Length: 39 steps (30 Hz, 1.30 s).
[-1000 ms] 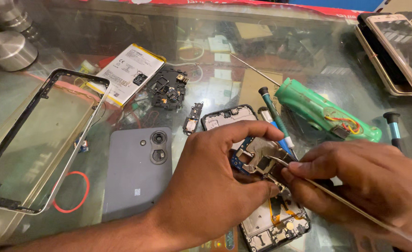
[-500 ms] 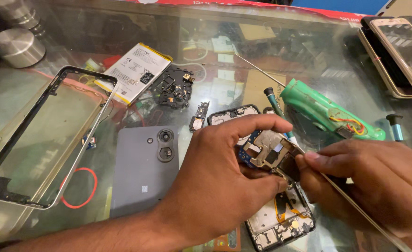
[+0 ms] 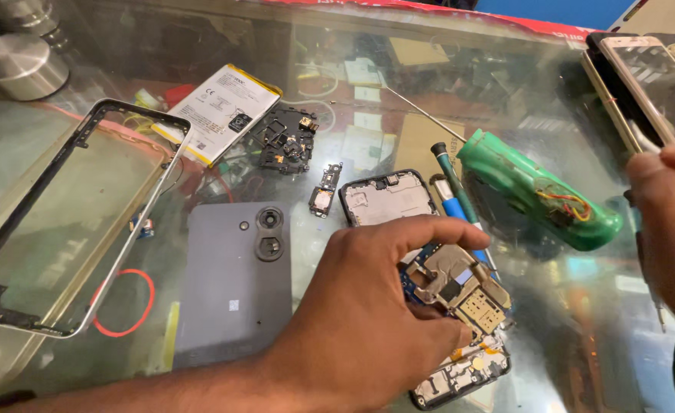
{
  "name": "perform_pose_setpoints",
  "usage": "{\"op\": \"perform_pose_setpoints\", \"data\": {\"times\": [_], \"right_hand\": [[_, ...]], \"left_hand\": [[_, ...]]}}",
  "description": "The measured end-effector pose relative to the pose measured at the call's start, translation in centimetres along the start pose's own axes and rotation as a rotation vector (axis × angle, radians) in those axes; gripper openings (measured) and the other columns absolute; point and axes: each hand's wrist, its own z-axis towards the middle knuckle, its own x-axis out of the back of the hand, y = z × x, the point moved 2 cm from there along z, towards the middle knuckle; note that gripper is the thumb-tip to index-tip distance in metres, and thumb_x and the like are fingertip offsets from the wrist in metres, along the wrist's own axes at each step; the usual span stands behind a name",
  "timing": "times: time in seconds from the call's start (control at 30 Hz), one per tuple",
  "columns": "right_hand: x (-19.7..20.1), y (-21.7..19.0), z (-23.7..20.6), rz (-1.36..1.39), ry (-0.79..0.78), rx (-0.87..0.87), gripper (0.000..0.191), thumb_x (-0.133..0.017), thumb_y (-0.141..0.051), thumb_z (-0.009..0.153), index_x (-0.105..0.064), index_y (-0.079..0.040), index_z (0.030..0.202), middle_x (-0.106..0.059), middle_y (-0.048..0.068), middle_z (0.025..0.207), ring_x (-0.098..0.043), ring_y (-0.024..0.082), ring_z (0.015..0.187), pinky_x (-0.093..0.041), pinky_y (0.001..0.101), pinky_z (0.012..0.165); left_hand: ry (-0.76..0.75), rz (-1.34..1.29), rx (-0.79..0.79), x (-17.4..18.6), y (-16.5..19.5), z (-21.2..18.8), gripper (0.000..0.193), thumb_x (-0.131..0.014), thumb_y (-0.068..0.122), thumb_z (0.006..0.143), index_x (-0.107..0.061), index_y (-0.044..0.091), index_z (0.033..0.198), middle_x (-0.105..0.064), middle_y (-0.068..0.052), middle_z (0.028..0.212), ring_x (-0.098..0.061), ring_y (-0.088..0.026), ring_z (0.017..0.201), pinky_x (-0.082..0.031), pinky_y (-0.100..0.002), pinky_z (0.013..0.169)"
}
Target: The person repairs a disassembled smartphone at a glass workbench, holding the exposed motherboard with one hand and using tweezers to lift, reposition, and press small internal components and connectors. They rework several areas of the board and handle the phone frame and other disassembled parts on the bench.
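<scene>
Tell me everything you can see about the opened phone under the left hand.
The opened phone lies flat on the glass table, its back cover off. Its dark frame shows a pale inner panel at the top end and bare boards with small metal parts at the bottom end. The left hand covers its middle and pinches a blue circuit board with tan metal shields, tilted up above it. A blue-handled screwdriver lies beside it.

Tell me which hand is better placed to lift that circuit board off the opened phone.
Left, probably. The left hand already pinches the circuit board over the opened phone, while the right hand sits off at the frame's edge, apart from it.
</scene>
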Motion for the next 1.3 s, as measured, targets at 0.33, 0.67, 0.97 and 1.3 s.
{"op": "perform_pose_setpoints", "data": {"times": [0.33, 0.67, 0.97, 1.3], "right_hand": [[-0.1, -1.2, -0.6, 0.391, -0.283, -0.112, 0.032, -0.083, 0.006, 0.073, -0.067, 0.000, 0.099, -0.070, 0.013, 0.100, -0.070, 0.018, 0.087, -0.057, 0.0269, 0.076], [-1.0, -1.4, -0.1, 0.514, -0.345, -0.310, 0.029, -0.082, 0.011, 0.074, -0.071, 0.005, 0.100, -0.069, 0.016, 0.101, -0.074, 0.018, 0.089, -0.060, 0.0288, 0.076], [-0.6, -3.1, 0.6, 0.162, -0.323, -0.072, 0.027, -0.089, -0.010, 0.074, -0.072, -0.010, 0.095, -0.075, 0.002, 0.095, -0.058, 0.003, 0.058, -0.041, 0.0196, 0.050], [-0.5, -3.5, 0.8, 0.015, -0.379, -0.089, 0.023, -0.090, -0.018, 0.075, -0.072, -0.014, 0.089, -0.076, -0.002, 0.089, -0.054, 0.004, 0.052, -0.042, 0.0204, 0.041]], "left_hand": [[0.157, -0.141, -0.159, 0.3, -0.6, 0.4, 0.047, -0.077, 0.002, 0.074, -0.070, 0.008, 0.120, -0.078, -0.001, 0.091, -0.074, -0.003, 0.078, -0.063, -0.021, 0.070], [0.128, -0.150, -0.176, 0.3, -0.6, 0.3, 0.047, -0.077, 0.001, 0.074, -0.069, 0.007, 0.120, -0.077, -0.001, 0.093, -0.074, -0.003, 0.082, -0.064, -0.021, 0.072], [0.148, -0.097, -0.145, 0.4, -0.6, 0.4, 0.048, -0.079, 0.003, 0.074, -0.070, 0.009, 0.120, -0.075, 0.000, 0.086, -0.071, -0.003, 0.072, -0.062, -0.021, 0.065], [0.138, -0.101, -0.150, 0.5, -0.7, 0.3, 0.048, -0.079, 0.004, 0.072, -0.070, 0.009, 0.119, -0.075, 0.001, 0.084, -0.069, -0.001, 0.072, -0.060, -0.020, 0.065]]}}
